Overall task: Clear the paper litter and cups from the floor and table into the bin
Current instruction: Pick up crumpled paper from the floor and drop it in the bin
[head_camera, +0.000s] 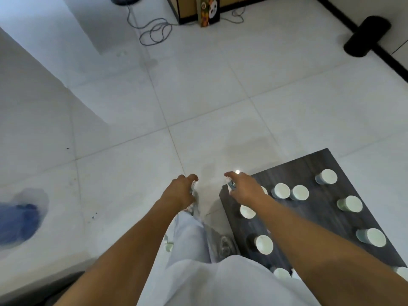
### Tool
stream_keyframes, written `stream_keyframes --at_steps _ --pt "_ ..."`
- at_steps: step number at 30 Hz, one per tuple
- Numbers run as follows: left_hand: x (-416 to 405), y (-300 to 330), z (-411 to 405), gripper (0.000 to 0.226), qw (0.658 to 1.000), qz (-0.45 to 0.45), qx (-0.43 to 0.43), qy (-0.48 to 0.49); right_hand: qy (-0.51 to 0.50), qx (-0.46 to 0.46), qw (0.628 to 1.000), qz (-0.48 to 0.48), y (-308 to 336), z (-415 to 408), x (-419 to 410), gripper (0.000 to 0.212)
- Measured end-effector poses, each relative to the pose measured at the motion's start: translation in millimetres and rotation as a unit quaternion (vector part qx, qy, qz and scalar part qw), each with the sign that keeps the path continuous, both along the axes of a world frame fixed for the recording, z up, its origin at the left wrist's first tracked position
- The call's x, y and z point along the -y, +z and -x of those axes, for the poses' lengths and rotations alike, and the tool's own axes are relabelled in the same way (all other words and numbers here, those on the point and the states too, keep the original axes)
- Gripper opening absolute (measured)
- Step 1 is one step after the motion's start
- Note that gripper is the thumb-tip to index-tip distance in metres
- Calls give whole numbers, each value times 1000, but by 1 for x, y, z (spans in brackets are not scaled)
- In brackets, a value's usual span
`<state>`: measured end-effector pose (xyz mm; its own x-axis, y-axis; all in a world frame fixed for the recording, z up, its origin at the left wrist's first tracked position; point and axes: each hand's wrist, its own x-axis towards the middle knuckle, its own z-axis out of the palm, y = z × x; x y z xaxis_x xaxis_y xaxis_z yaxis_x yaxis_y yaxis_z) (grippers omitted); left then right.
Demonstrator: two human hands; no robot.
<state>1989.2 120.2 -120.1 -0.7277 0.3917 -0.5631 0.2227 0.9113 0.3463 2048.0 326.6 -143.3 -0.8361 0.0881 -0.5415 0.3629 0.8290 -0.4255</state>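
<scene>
**Both hands out over the floor, cups on the desk**

We see our left hand (180, 192) gripping pale crumpled paper (194, 191), and our right hand (241, 188) pinching a small scrap (231, 184) at the dark desk (309, 217) corner. Upturned cups (280, 191) stand scattered across the desk, above the white tiled floor (198, 96).

A coil of grey cable (155, 33) lies on the white tiled floor (198, 89) at the far side. Just right of the cable stands a dark-edged cabinet (183, 9), with a patterned carton (209, 11) leaning against it. Well right of the cable, a black mop head (367, 36) rests by the black skirting (344, 16). Far nearer than the cable, at the left edge, is a blue blurred patch (18, 219).
</scene>
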Motion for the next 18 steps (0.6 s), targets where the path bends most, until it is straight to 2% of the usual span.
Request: stream_keyframes --at_steps 10,18 --pt "-32 10 229 57 989 24 -25 -142 -114 -15 993 19 6 191 -16 53" --pt "-122 8 349 53 975 -3 -29 -219 -198 7 980 18 3 274 -76 56"
